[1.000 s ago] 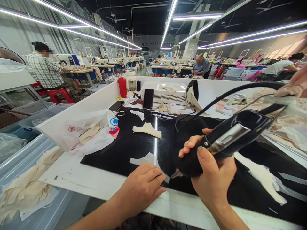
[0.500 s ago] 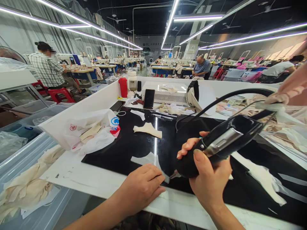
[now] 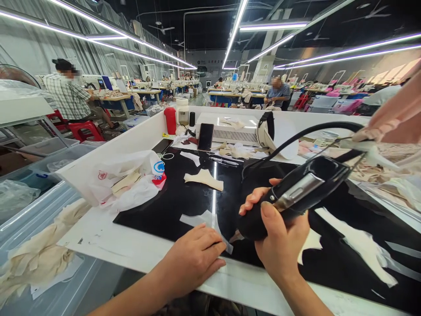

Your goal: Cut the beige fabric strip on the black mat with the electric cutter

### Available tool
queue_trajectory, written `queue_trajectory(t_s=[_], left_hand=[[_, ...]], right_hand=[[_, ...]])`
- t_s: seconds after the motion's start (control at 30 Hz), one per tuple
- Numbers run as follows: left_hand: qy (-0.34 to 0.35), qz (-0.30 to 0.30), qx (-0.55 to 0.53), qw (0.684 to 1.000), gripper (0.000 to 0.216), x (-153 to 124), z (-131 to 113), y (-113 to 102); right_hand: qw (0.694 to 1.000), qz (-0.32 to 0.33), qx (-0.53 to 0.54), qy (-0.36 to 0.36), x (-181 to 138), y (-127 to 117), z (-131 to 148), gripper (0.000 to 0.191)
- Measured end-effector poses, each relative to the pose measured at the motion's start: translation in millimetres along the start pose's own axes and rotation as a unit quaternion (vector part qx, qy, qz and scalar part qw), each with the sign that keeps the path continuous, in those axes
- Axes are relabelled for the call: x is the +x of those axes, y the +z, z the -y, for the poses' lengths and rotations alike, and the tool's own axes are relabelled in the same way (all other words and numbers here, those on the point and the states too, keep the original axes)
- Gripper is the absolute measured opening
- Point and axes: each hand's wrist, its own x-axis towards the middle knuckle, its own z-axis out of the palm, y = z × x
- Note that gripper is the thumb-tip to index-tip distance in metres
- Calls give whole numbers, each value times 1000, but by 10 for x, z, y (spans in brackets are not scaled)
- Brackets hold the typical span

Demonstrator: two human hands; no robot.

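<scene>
I have the two hands well apart, both at the near side of a black board (image 3: 171,210); my right hand (image 3: 279,245) is wrapped firmly round a black corded tool (image 3: 296,193), thumb on top, its cable (image 3: 305,129) arching up beyond that hand; I cannot tell whether the tool touches the board. My left hand (image 3: 199,254) lies palm down, fingers together, over a translucent piece (image 3: 197,218); its underside is hidden, so I cannot tell whether it pinches anything. Straight beyond the left hand lies a cream piece (image 3: 204,179); farther out stand a phone (image 3: 205,137) and, behind it, a white vented box (image 3: 226,136); out to the left of that hand sits a crumpled plastic bag (image 3: 144,193); just beside the right wrist is a pale scrap (image 3: 311,243), and farther right a long white strip (image 3: 358,243).
</scene>
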Motion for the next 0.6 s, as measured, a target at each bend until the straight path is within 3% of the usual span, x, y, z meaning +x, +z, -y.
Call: queue_trajectory(t_s=[0.6], left_hand=[[8, -11, 5, 1000, 23, -11, 23, 12]], right_hand=[[1000, -2, 0, -1, 8, 11, 7, 37]])
